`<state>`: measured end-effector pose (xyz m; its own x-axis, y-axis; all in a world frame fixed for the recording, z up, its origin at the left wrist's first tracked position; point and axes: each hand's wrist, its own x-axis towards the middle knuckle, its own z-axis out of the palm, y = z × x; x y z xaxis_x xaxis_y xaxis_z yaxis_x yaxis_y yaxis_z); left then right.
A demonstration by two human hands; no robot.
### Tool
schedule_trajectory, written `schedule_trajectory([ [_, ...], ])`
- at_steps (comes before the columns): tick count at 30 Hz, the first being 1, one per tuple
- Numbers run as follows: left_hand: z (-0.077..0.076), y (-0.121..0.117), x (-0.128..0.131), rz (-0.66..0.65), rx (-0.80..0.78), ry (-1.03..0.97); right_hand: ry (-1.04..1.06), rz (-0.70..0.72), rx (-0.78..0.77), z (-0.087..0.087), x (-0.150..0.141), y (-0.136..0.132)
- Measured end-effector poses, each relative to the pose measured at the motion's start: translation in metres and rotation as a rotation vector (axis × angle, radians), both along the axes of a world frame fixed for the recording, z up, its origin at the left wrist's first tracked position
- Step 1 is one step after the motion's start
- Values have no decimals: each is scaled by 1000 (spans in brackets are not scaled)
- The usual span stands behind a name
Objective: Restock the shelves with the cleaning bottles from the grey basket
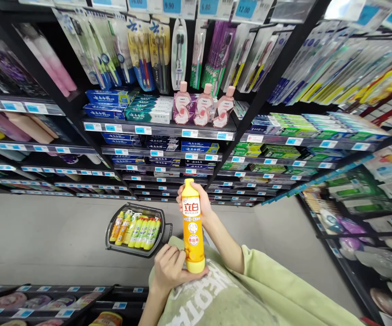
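An orange-yellow dish soap bottle [197, 237] with a yellow cap and a red-lettered label stands upright in front of my chest. My right hand [203, 201] is closed around its upper part from behind, with the fingertips showing on the left side. Lower down, my left hand [171, 265] has curled fingers against the bottle's left side and its thumb stretched under the base. On the floor to the left sits a dark shopping basket [110, 240], holding several yellow, orange and green bottles [141, 233]. The cap appears closed.
Ahead rises a black shelf unit [162, 131] with toothpaste boxes [150, 108], pink bottles [203, 105] and hanging toothbrushes [178, 54]. Another shelf [331, 237] stands at the right, and a low one [110, 294] at the lower left. Between them runs the grey floor [46, 231].
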<state>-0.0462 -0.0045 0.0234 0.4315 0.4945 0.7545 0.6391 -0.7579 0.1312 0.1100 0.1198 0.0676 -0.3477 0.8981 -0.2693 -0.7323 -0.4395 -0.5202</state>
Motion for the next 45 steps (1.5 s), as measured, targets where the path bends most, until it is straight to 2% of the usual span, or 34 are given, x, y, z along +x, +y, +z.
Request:
schedule_trajectory([
  [9,0,2,3,-31,25,-100,4,35,3,-3,1,2],
  [37,2,2,2,-37,6,-104,-8,35,-32,1,-1,1],
  [45,-1,2,2,-40,-4,-116,5,26,-48,-3,-1,1],
])
